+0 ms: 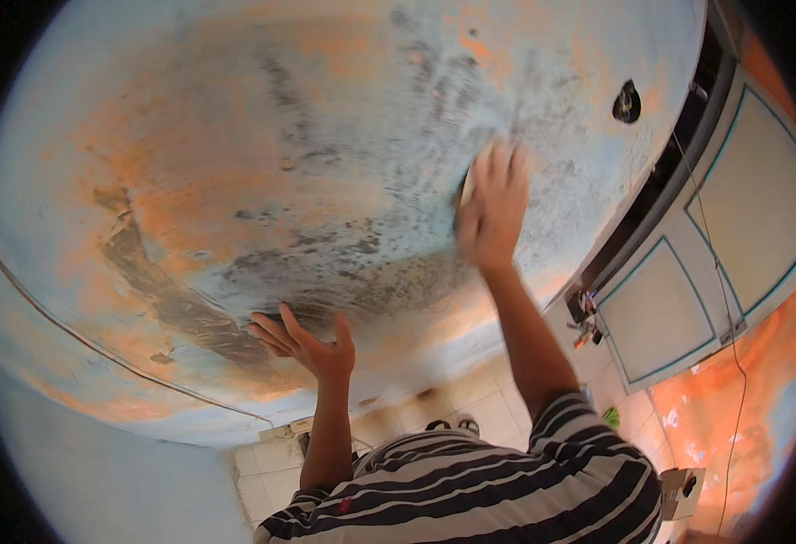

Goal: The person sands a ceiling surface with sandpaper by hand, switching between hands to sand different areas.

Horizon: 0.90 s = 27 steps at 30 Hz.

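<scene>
A wall [343, 190] with worn blue and orange paint and dark patches fills most of the head view. My right hand [500, 204], slightly blurred, is curled around a pale, dark-edged flat block [466, 187] held against the wall; the fingers hide most of it, so its kind cannot be told. Lower and to the left, my left hand [313, 343] has its fingers spread at the wall and holds nothing. Beside it a bare grey patch [166, 292] runs up to the left.
A hole with wires [626, 105] opens in the wall at upper right. A panelled door [663, 313] stands at the right, with a hanging cable [728, 292] across it. Small items [585, 316] lie near its foot. A cardboard box [682, 493] is at lower right, on the tiled floor.
</scene>
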Tool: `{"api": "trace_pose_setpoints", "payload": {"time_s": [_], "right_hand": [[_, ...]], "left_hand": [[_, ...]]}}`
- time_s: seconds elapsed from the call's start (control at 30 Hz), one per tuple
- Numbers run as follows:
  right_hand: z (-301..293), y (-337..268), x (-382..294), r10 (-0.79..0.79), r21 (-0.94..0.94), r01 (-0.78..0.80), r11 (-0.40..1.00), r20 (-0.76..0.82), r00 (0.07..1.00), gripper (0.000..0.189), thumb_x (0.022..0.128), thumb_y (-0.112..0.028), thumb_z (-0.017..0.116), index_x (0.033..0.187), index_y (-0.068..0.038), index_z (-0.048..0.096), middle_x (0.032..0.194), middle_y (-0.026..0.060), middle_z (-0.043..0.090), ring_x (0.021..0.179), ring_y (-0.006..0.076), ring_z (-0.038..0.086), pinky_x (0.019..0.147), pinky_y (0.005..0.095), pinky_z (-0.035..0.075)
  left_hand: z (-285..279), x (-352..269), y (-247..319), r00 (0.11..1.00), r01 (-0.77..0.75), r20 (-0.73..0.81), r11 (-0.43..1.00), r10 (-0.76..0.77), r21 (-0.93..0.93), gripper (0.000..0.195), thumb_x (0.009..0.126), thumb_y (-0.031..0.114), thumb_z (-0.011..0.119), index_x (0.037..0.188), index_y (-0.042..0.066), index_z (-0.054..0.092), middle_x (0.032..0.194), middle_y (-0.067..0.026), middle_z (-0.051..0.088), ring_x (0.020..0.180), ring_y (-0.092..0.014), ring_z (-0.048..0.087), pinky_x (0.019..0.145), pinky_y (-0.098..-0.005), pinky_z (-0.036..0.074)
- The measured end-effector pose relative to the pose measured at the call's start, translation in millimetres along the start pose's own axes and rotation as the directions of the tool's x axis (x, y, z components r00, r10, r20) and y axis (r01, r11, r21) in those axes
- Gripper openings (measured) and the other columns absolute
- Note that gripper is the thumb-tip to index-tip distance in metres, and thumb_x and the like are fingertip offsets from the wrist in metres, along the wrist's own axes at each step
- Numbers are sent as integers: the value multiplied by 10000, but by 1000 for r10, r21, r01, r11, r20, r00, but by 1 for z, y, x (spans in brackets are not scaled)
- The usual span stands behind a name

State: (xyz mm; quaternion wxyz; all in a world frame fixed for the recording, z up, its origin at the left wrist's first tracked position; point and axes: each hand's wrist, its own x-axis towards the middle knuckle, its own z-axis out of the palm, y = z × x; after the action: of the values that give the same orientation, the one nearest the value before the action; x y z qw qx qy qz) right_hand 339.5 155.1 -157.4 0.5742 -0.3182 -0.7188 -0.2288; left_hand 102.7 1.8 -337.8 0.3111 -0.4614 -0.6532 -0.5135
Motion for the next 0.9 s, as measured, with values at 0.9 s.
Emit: {"api": "trace_pose_setpoints", "payload": {"time_s": [0.9], "right_hand": [[0,188,-186,143,197,-143,970,15,990,404,1054,-242,588,1415,-78,667,1580,193,543,1471,540,429,1167,650,333]], "left_hand": [[101,-45,211,984,108,143,994,-106,-5,982,1003,408,722,1700,42,134,1753,-322,-56,1620,-536,-65,1231,-748,66]]}}
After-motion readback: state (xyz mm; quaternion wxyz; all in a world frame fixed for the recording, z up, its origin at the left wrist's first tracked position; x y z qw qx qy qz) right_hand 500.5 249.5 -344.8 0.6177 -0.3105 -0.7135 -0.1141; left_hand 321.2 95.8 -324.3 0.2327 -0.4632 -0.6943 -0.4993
